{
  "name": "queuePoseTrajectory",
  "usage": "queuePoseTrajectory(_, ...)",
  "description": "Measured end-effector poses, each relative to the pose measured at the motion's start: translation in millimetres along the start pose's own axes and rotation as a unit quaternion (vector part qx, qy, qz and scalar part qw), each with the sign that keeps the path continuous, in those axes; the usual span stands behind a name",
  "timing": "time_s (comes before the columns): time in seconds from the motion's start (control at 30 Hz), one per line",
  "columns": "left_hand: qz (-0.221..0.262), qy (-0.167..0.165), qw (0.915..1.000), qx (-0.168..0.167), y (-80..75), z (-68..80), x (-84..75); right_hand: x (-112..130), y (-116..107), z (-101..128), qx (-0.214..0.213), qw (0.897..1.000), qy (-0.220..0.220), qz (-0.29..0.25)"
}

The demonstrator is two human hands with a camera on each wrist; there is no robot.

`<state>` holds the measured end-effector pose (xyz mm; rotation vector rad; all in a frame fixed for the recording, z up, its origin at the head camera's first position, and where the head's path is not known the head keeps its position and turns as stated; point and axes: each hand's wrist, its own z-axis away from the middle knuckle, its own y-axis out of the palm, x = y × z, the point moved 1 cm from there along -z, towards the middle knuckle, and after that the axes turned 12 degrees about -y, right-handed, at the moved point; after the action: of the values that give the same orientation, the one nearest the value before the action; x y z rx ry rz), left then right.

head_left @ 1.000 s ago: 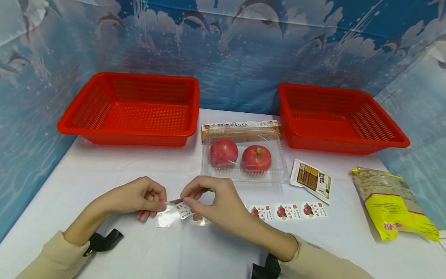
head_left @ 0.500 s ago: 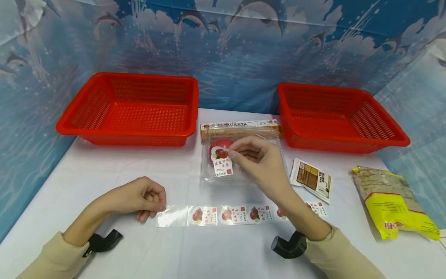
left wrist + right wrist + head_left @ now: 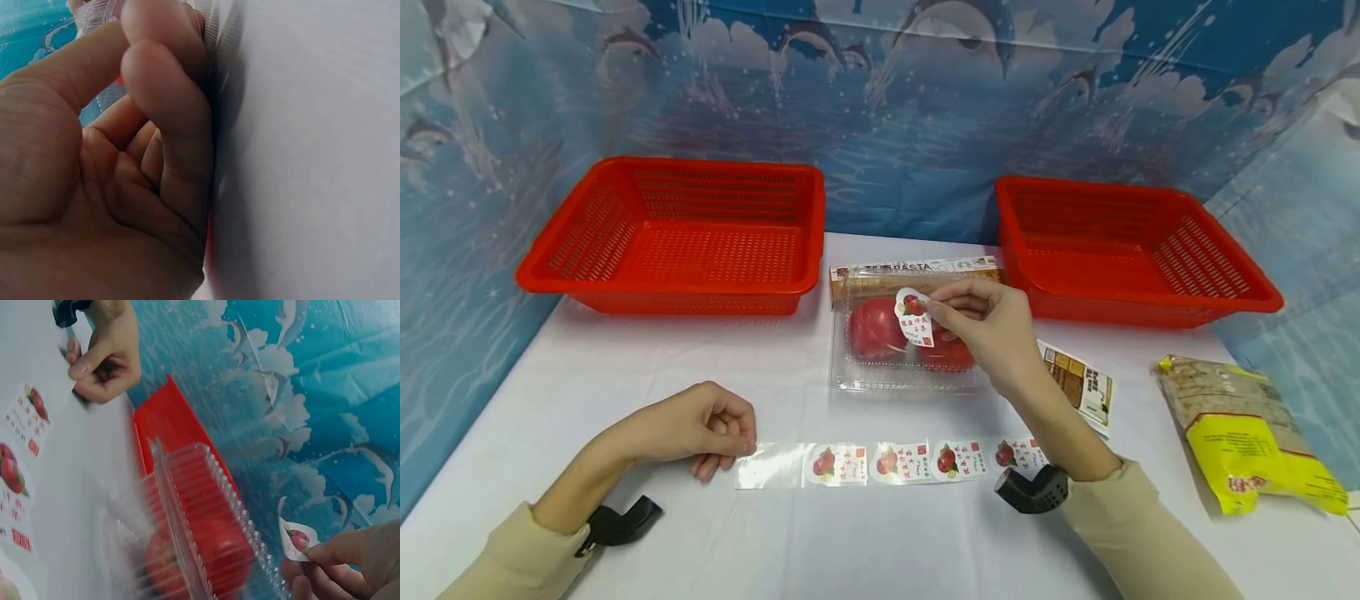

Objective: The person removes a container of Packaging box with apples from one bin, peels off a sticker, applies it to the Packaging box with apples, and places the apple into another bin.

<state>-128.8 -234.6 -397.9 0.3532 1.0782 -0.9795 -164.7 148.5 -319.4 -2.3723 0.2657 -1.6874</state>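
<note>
As we inspect from left to right, a red basket (image 3: 685,302) stands at the far left of the tabletop (image 3: 700,542), and nearer, the left hand (image 3: 715,425) rests with fingers loosely curled, gripping nothing that we can see. It lies at the end of a label strip (image 3: 769,467); whether the fingertips press on it, we cannot tell. We find that end of the strip bare, and count four labels in view along the rest, others possibly hidden by the arm. Beyond it sits a clear container (image 3: 856,375), its lid down over two red fruits (image 3: 875,329). Over that lid we find one label (image 3: 916,317), pinched between thumb and forefinger of the right hand (image 3: 996,321). We judge the peeling of this label done and its sticking down outstanding: the right wrist view shows it clear of the lid. The label is white, round-topped and tilted, printed with red fruit, red characters and a small red seal; one edge curls. Further right we note a sachet (image 3: 1086,389), a second red basket (image 3: 1150,305) behind, and a yellow bag (image 3: 1255,442).
</note>
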Motion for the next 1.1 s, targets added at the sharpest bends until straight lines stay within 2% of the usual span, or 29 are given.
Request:
queuePoseTrajectory(0.37,0.001,-0.001,1.0,0.001,0.9,-1.5,-0.6,-4.7,-5.7,-1.4,-0.009,0.994,-0.004,0.108)
queuePoseTrajectory(0.77,0.004,-0.003,1.0,-0.002,1.0,-0.4,1.2,-7.9,-4.3,-2.5,-0.047,0.995,-0.041,0.076)
queuePoseTrajectory(0.97,0.006,-0.004,1.0,-0.001,1.0,-0.6,1.5,-8.8,-2.9,-1.1,-0.059,0.992,-0.065,0.089)
queuePoseTrajectory(1.1,0.005,-0.004,1.0,-0.002,1.5,-0.8,0.5,-10.8,-2.1,-2.0,-0.052,0.99,-0.066,0.117)
